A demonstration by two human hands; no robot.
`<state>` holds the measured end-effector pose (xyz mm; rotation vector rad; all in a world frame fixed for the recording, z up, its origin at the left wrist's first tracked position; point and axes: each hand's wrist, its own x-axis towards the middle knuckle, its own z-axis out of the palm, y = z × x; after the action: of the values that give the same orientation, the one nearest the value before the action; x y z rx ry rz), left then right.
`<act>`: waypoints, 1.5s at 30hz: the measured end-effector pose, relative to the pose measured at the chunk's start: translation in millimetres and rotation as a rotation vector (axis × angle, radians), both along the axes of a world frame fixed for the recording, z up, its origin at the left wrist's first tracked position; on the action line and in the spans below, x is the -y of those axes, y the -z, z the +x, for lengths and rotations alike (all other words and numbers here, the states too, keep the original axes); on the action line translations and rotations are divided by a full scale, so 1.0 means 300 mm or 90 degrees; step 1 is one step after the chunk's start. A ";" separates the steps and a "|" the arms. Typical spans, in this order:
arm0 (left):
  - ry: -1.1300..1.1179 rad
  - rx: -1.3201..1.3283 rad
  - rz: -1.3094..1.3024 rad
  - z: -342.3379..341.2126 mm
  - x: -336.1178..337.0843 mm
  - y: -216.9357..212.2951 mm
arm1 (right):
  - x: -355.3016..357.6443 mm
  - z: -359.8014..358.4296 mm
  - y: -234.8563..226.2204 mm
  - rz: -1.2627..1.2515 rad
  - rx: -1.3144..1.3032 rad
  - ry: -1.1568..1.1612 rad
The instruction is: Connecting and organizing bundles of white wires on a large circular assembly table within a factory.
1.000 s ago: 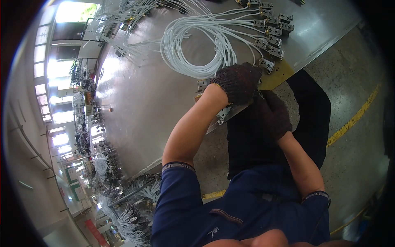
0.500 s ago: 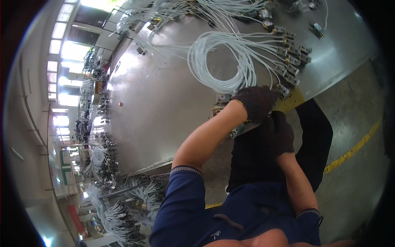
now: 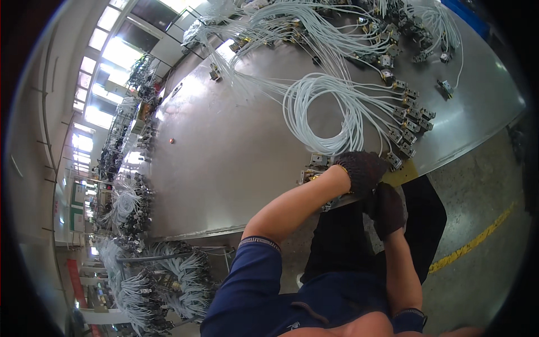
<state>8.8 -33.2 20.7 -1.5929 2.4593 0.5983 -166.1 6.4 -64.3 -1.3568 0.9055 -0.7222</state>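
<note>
A looped bundle of white cables (image 3: 297,112) lies on the metal table, its metal connectors (image 3: 412,121) fanned out to the right. My left hand (image 3: 362,171), in a dark knit glove, is curled at the table's front edge, right below the coil. Against it from below presses my right hand (image 3: 387,210), gloved the same way, with bent fingers. Whatever the two hands grip between them is hidden by the gloves. More metal connectors (image 3: 309,175) show beside my left wrist, partly covered by the forearm.
The metal table (image 3: 224,168) ends just before my legs. Further cable bundles (image 3: 314,25) are heaped along its far side. A single connector (image 3: 445,88) lies at the right on its own cable. Racks hung with cables (image 3: 191,275) stand at the left. A yellow line (image 3: 471,247) crosses the floor.
The view has tilted up, so the table and coil sit lower and more of the far bundles shows. Both hands stay together at the table edge, the right one turned slightly.
</note>
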 end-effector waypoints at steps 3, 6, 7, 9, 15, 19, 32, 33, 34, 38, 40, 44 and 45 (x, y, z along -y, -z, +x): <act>-0.048 -0.006 0.038 -0.010 -0.004 -0.007 | -0.029 0.031 -0.015 -0.233 -0.195 0.104; -0.046 -0.012 0.014 -0.011 -0.010 -0.013 | -0.030 0.036 -0.029 -0.139 -0.218 0.126; -0.047 -0.013 0.005 -0.010 -0.010 -0.016 | -0.024 0.032 -0.033 -0.093 -0.171 0.109; -0.045 -0.020 0.015 -0.009 -0.010 -0.020 | -0.010 0.020 -0.044 -0.130 -0.149 0.088; -0.044 -0.029 0.027 -0.006 -0.011 -0.027 | 0.012 0.008 -0.049 -0.212 -0.127 0.052; -0.025 -0.019 0.015 -0.002 -0.014 -0.028 | 0.007 0.027 -0.027 -0.048 -0.041 0.062; -0.033 -0.024 -0.019 -0.006 -0.016 -0.010 | 0.012 0.018 -0.072 0.135 -0.049 0.104; -0.029 -0.024 -0.015 -0.005 -0.013 -0.011 | 0.017 0.014 -0.073 0.125 -0.086 0.050; -0.024 -0.020 -0.007 -0.005 -0.011 -0.012 | 0.019 0.010 -0.072 0.131 -0.137 0.006; -0.014 0.013 0.017 -0.007 -0.010 -0.020 | 0.007 0.011 -0.067 0.100 -0.076 0.021; -0.007 0.013 -0.003 -0.008 -0.010 -0.023 | -0.009 0.014 -0.065 -0.155 -0.167 0.085; -0.001 0.012 0.017 -0.007 -0.003 -0.018 | -0.019 0.007 -0.063 -0.426 -0.254 0.081; 0.007 0.009 0.007 -0.005 -0.003 -0.016 | -0.018 0.007 -0.064 -0.422 -0.253 0.082</act>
<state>7.2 -32.5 25.4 -1.5743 2.4491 0.5959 -163.9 11.9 -45.2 -2.0949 1.1230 -0.9157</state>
